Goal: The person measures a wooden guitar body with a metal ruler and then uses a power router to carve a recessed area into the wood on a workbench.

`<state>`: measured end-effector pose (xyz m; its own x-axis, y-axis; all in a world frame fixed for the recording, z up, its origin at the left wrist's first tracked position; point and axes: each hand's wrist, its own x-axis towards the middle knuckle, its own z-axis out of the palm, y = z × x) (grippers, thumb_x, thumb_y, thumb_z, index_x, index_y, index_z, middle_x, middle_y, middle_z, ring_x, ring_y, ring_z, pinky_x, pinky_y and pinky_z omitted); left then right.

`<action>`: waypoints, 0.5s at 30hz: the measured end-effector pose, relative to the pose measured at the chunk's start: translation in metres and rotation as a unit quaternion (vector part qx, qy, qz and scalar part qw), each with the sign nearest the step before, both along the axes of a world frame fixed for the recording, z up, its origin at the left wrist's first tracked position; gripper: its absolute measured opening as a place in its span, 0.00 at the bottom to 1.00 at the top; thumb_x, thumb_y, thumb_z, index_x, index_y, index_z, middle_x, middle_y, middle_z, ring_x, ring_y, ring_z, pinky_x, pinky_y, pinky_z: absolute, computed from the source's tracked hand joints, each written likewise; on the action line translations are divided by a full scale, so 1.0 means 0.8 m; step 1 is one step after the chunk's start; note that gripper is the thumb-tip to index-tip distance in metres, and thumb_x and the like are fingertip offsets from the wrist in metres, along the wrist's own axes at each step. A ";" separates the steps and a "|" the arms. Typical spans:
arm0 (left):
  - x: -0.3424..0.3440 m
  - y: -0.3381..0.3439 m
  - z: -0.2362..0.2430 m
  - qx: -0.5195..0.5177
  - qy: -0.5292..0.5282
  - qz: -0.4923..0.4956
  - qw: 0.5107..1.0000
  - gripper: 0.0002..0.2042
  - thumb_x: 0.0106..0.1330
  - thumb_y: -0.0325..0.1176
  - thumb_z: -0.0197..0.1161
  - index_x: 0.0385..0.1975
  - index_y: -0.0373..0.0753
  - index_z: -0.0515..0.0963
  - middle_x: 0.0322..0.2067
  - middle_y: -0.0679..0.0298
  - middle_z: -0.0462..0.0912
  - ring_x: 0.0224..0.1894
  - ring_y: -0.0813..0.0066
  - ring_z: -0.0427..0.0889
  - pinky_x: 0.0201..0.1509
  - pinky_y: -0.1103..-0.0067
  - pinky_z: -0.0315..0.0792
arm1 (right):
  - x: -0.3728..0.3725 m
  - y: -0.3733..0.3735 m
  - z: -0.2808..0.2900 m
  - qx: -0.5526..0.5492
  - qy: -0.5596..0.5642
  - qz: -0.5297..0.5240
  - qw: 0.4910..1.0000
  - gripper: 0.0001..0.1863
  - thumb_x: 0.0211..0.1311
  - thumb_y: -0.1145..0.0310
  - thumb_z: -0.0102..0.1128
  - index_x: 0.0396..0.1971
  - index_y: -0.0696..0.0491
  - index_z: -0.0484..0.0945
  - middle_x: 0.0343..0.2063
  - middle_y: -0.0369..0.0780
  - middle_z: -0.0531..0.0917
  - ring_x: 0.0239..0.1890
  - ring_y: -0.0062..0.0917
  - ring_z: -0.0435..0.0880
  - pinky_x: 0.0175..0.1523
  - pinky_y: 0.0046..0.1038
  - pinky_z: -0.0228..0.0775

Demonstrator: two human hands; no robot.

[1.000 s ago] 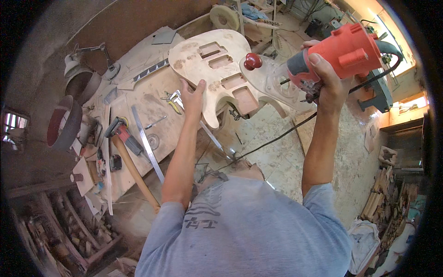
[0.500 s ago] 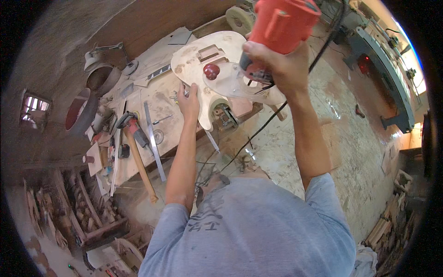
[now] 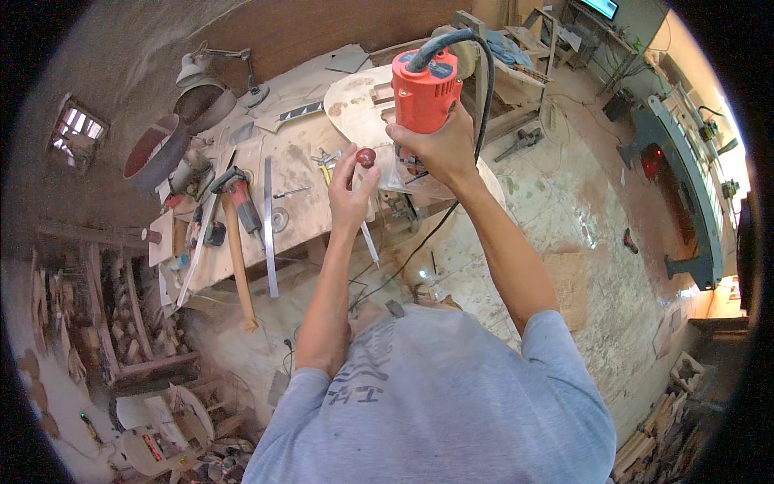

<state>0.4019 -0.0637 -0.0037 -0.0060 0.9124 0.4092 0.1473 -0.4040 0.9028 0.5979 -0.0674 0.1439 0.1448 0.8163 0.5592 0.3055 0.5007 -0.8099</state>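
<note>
My right hand (image 3: 439, 149) is wrapped round the lower housing of an orange-red handheld router (image 3: 423, 101), held upright with its black cord looping off the top. Its clear base plate (image 3: 399, 179) extends left and carries a round dark-red knob (image 3: 366, 157). Beside that knob is my left hand (image 3: 351, 189), fingers and thumb apart around it; whether they touch it is unclear. Beneath lies a pale wooden guitar body (image 3: 348, 105) with cut recesses, on the bench's near right part. Router and hands hide much of the body, and the bit is out of sight.
On the dusty workbench (image 3: 294, 169) lie a steel ruler (image 3: 269, 218), an angle grinder (image 3: 240, 202), a wooden handle (image 3: 238, 266) and small metal tools. A desk lamp (image 3: 193, 73) stands behind. Wood offcuts fill a rack at lower left; a grey machine (image 3: 685, 185) stands at right.
My left hand has left the guitar body's edge and come up to the red knob. The router now appears lower and further left, more upright, with the view shifted.
</note>
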 end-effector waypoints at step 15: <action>0.006 -0.005 0.009 -0.066 -0.007 0.053 0.996 0.22 0.71 0.36 0.68 0.61 0.33 0.80 0.65 0.50 0.79 0.68 0.61 0.77 0.72 0.70 0.67 | -0.013 0.007 -0.022 -0.014 -0.013 -0.003 1.000 0.33 0.44 0.59 0.85 0.47 0.57 0.78 0.34 0.38 0.87 0.34 0.23 0.87 0.41 0.28 0.81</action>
